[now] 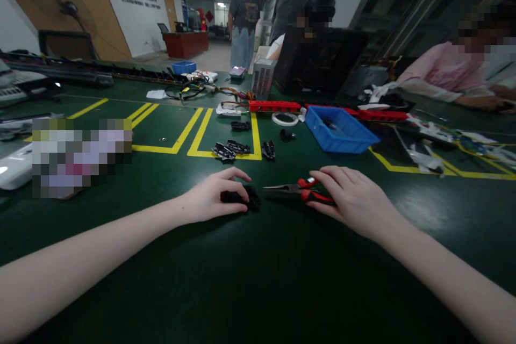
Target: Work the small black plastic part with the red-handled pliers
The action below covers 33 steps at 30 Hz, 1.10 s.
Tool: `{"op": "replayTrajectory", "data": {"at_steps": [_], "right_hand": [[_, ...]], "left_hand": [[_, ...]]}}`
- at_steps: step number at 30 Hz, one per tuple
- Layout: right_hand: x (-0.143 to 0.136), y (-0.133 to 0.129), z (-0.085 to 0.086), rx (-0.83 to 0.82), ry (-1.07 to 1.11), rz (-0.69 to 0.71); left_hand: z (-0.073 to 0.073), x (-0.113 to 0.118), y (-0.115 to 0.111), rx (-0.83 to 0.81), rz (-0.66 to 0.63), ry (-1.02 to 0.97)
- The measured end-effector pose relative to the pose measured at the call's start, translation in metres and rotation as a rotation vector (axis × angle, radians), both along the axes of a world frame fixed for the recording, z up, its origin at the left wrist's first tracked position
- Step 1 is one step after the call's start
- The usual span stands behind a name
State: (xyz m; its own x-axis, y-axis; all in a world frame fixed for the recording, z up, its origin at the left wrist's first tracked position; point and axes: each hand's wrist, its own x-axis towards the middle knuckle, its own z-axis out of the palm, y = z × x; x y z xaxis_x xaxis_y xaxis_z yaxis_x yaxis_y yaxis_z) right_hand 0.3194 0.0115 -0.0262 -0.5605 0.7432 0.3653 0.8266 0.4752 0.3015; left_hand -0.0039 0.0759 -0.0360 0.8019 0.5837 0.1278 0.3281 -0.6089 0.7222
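The green worktop spans the view, a blue bin standing beyond the right hand. That hand's grip is closed round the red-handled pliers, while the left hand pinches a black part down on the surface. The pliers point at it, just short of touching, so work on it looks unfinished. Smaller black pieces lie beyond (whether done or waiting, I cannot tell).

Obscured items
Black part partly covered by left grip; pliers' handles partly hidden by right grip; object at left pixelated; contents of blue tray indistinct.
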Motion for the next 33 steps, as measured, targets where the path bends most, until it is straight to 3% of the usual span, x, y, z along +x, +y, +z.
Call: {"op": "replayTrajectory", "data": {"at_steps": [5, 13, 18, 33], "right_hand": [[-0.02, -0.011, 0.003, 0.032, 0.125, -0.094], [-0.018, -0.024, -0.015, 0.054, 0.267, 0.089], [-0.018, -0.021, -0.019, 0.052, 0.336, 0.043], [-0.025, -0.02, -0.017, 0.057, 0.279, 0.05]], "left_hand": [[-0.004, 0.0, 0.001, 0.07, -0.059, 0.014], [-0.001, 0.001, -0.003, 0.125, -0.105, 0.008], [-0.006, 0.0, 0.002, 0.135, -0.107, 0.006], [-0.011, 0.0, 0.005, 0.149, -0.088, 0.002]]}}
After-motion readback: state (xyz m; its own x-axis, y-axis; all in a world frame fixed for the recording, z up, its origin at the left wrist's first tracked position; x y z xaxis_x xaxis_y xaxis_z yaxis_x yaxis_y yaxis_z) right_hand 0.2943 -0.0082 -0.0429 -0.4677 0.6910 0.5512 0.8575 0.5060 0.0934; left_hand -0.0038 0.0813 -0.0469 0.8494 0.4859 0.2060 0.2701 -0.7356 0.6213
